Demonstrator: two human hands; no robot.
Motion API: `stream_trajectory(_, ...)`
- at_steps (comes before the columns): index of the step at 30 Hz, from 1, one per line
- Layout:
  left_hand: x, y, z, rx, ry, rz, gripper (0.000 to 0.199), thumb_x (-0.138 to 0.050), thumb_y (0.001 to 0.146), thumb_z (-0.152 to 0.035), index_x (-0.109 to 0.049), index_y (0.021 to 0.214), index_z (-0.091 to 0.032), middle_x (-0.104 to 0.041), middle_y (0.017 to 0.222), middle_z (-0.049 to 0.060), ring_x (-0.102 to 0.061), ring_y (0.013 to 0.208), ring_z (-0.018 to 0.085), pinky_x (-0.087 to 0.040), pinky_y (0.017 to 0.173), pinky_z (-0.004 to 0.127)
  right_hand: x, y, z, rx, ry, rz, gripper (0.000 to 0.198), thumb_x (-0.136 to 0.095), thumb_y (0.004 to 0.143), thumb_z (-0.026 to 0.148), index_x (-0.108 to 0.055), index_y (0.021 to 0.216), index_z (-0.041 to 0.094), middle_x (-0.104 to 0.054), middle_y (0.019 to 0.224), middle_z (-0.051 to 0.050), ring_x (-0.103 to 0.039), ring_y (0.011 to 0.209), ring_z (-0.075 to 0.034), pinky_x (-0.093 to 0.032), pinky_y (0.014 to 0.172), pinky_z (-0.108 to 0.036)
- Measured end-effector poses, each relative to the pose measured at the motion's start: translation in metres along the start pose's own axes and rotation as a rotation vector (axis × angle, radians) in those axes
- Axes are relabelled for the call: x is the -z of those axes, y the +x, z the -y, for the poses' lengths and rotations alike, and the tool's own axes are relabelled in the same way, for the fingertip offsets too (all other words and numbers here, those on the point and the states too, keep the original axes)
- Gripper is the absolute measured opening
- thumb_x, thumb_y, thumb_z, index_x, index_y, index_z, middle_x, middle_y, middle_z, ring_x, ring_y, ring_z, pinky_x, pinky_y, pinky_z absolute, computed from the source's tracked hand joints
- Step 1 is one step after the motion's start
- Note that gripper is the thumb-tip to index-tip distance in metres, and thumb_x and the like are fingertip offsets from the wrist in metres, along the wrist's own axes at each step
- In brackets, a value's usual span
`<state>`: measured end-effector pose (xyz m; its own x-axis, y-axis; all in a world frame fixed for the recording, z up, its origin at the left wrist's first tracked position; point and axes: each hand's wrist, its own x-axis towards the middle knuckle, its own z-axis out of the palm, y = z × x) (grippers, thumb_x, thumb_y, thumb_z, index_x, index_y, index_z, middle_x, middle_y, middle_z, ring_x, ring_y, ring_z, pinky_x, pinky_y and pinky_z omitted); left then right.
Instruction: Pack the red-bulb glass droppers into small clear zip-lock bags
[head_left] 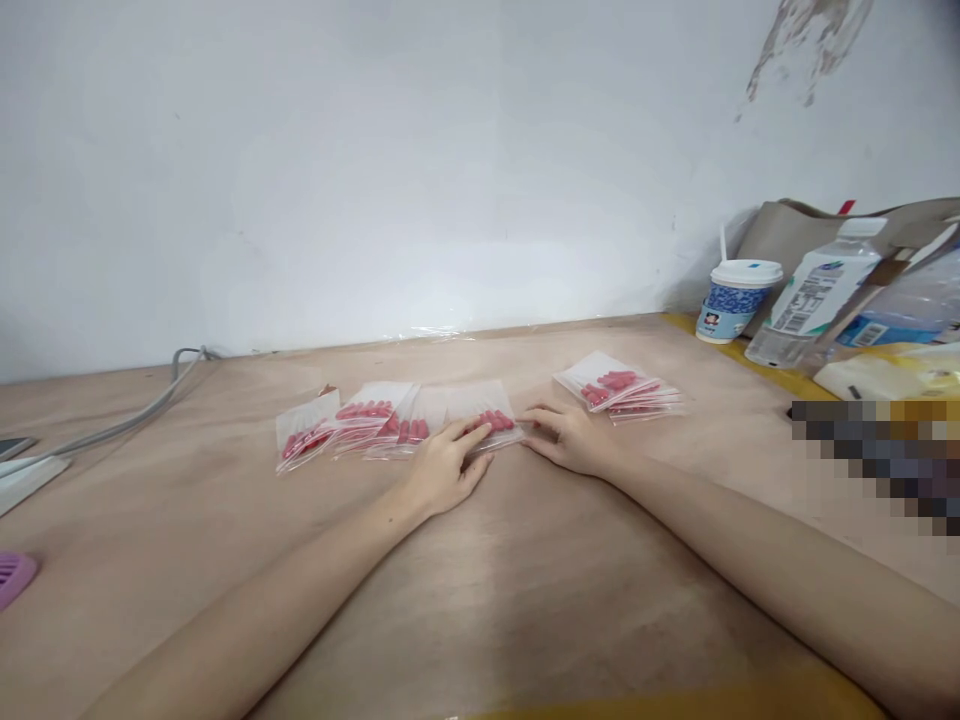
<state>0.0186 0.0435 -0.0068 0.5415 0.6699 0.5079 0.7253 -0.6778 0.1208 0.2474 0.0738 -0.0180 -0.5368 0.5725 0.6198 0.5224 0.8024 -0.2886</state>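
Note:
My left hand (pixel 448 468) lies over the lower left part of a clear plastic bag (pixel 480 398) holding red capsule-shaped pieces. Its fingers are stretched out and rest on the bag. At the bag's right edge is my right hand (pixel 568 437), its fingers slightly bent and apart, the tips touching or very near the plastic. Left of my hands, more bags of red pieces (pixel 371 412) overlap in a row, with another small pile (pixel 307 432) at its left end. A separate stack of such bags (pixel 619 385) sits beyond my right hand.
A grey cable (pixel 142 425) crosses the wooden table (pixel 187 540) at left, near a purple object (pixel 15 578). At right stand a paper cup (pixel 739 300) with a straw, a plastic bottle (pixel 817 290) and a beige bag (pixel 787 232). A white wall (pixel 337 170) closes the back.

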Motion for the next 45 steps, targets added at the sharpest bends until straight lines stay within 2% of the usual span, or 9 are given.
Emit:
stream_trajectory(3, -0.006, 0.004, 0.003, -0.028, -0.050, 0.003, 0.031, -0.048, 0.086, -0.022, -0.059, 0.113, -0.015, -0.059, 0.116, 0.011, -0.055, 0.107, 0.022, -0.045, 0.092, 0.038, -0.004, 0.002, 0.000, 0.035, -0.018, 0.026, 0.020, -0.052, 0.082, 0.022, -0.062, 0.099, 0.020, -0.064, 0.090, -0.005, -0.060, 0.075, -0.014, -0.047, 0.066, -0.026)
stream_trajectory(9, -0.011, 0.013, 0.007, -0.080, -0.132, 0.010, 0.029, -0.050, 0.084, -0.020, -0.060, 0.112, -0.018, -0.059, 0.116, 0.008, -0.055, 0.108, 0.019, -0.046, 0.092, 0.035, -0.001, -0.001, 0.003, 0.062, -0.172, -0.033, 0.016, -0.050, 0.082, 0.015, -0.066, 0.082, 0.020, -0.066, 0.083, -0.003, -0.061, 0.072, -0.013, -0.045, 0.064, -0.023)
stream_trajectory(18, -0.011, 0.011, 0.006, -0.081, -0.105, -0.035, 0.028, -0.051, 0.084, -0.021, -0.059, 0.110, -0.016, -0.060, 0.112, 0.009, -0.058, 0.102, 0.019, -0.047, 0.089, 0.034, 0.004, -0.001, 0.005, 0.070, -0.310, -0.014, 0.019, -0.046, 0.084, 0.016, -0.065, 0.080, 0.017, -0.066, 0.080, -0.005, -0.058, 0.075, -0.016, -0.040, 0.067, -0.027)
stream_trajectory(24, -0.021, 0.029, -0.004, -0.162, -0.035, -0.052, 0.020, -0.052, 0.083, -0.018, -0.061, 0.101, -0.018, -0.063, 0.098, 0.006, -0.058, 0.094, 0.019, -0.047, 0.084, 0.035, 0.004, 0.002, 0.007, 0.099, -0.430, 0.011, 0.016, -0.048, 0.084, 0.016, -0.063, 0.076, 0.016, -0.064, 0.072, -0.004, -0.057, 0.071, -0.015, -0.032, 0.066, -0.030)
stream_trajectory(31, -0.031, 0.041, -0.011, -0.216, 0.060, -0.076, 0.014, -0.048, 0.085, -0.018, -0.062, 0.084, -0.016, -0.065, 0.088, 0.006, -0.060, 0.084, 0.019, -0.048, 0.077, 0.033, 0.005, -0.001, 0.005, 0.093, -0.386, -0.056, 0.014, -0.051, 0.085, 0.022, -0.063, 0.079, 0.018, -0.067, 0.076, -0.002, -0.057, 0.075, -0.015, -0.034, 0.069, -0.030)
stream_trajectory(45, -0.031, 0.043, -0.011, -0.303, 0.159, -0.085, 0.018, -0.045, 0.086, -0.017, -0.062, 0.081, -0.014, -0.065, 0.083, 0.007, -0.061, 0.078, 0.019, -0.046, 0.074, 0.032, 0.005, 0.002, 0.008, 0.110, -0.430, 0.003, 0.019, -0.045, 0.086, 0.023, -0.061, 0.079, 0.017, -0.063, 0.076, -0.004, -0.052, 0.077, -0.017, -0.030, 0.072, -0.032)
